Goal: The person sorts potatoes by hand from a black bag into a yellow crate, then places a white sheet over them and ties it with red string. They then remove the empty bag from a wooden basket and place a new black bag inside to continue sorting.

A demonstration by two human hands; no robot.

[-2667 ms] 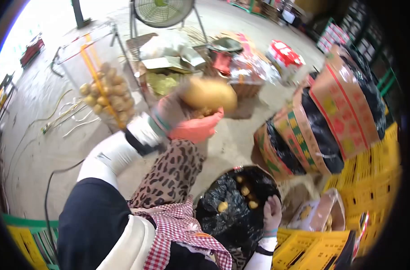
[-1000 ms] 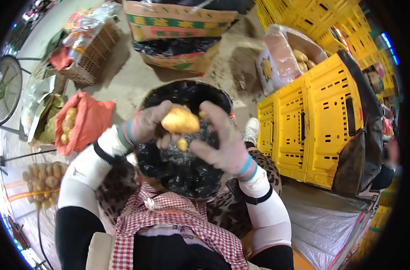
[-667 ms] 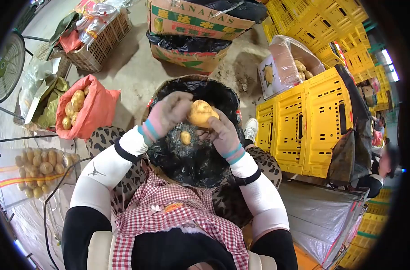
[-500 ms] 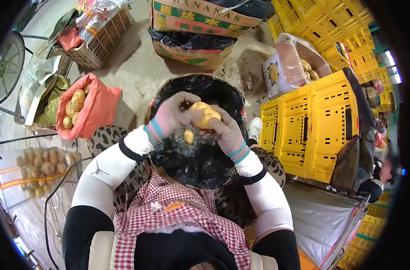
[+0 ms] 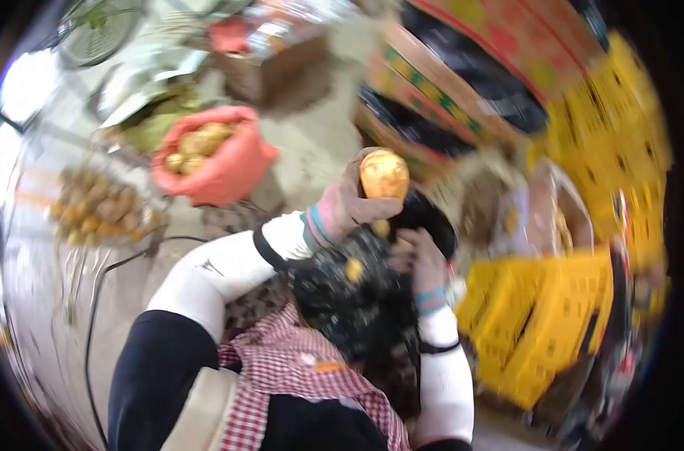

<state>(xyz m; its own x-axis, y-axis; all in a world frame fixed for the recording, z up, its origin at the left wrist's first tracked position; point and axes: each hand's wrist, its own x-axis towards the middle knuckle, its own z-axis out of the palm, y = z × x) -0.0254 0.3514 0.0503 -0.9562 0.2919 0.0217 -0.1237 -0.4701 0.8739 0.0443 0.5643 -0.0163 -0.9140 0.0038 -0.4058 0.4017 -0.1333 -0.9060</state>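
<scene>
My left hand (image 5: pixel 349 192), in a dusty glove with a teal cuff band, grips a large yellowish potato (image 5: pixel 385 174) and holds it up over a container lined with a black plastic bag (image 5: pixel 334 304). Lower down, against the bag, a smaller potato (image 5: pixel 353 270) shows. Another pale piece (image 5: pixel 380 228) peeks out just under my left hand. Over the right side of the bag is my gloved right hand (image 5: pixel 424 263), blurred, its fingers loosely bent and apart with nothing seen in them. It is clear of the large potato.
An open red sack of potatoes (image 5: pixel 215 184) stands on the left, near a clear bag of potatoes (image 5: pixel 98 207). Cardboard banana boxes (image 5: pixel 424 98) are stacked ahead. Yellow crates (image 5: pixel 545 316) line the right, beside a plastic-lined carton (image 5: pixel 556 214). A black cable (image 5: pixel 94 323) runs along the left.
The view has swung and blurred. Both hands held the potato before; now only my left hand has it, raised upward, while my right hand has let go and dropped away to the right.
</scene>
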